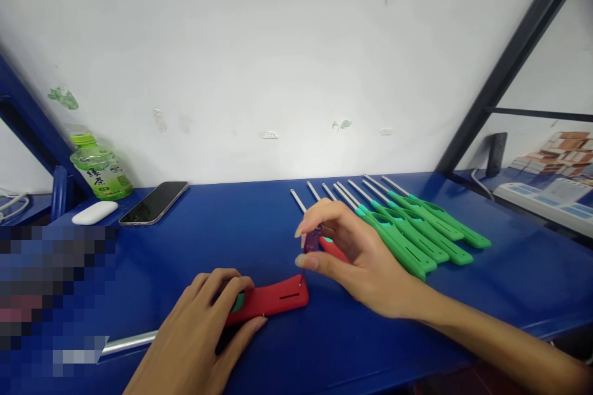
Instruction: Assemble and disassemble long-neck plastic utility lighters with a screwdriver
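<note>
My left hand is wrapped around a red long-reach lighter, which lies on its side on the blue table with its metal tube pointing left. A teal trigger shows between my fingers. Pinched between the thumb and fingers of my right hand is a small screwdriver with a dark purple handle. Its thin shaft points down at a screw spot near the red handle's right end; whether the tip is seated, I cannot tell. Partly hidden behind my right hand lies another red lighter.
Several green long-reach lighters lie side by side at the right, tubes towards the wall. At the back left are a green drink bottle, a white case and a phone. A dark frame post rises at the right.
</note>
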Demonstrator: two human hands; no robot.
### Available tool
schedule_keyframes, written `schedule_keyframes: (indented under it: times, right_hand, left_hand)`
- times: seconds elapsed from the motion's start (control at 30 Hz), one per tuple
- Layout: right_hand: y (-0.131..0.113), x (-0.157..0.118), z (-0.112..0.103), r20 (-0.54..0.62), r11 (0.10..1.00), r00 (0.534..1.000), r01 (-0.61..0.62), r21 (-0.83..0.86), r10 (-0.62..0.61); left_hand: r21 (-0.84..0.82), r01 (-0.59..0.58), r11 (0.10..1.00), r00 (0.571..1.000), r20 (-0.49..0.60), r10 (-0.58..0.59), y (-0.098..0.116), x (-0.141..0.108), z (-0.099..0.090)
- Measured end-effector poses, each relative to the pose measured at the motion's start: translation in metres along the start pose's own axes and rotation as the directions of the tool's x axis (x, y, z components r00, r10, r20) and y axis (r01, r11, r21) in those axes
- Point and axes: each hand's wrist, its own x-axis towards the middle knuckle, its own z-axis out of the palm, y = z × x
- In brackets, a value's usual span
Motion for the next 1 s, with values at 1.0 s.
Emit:
schedule_keyframes:
  times: [1.0]
  right_hand:
    - [-0.0015,-0.0009,-0.0021,-0.030,0.998,0.998,0.060,-0.029,-0.061]
  left_hand:
    - [-0.019,0.004,1.000,1.000,0.021,-0.003,0.0010,0.0002,-0.0019]
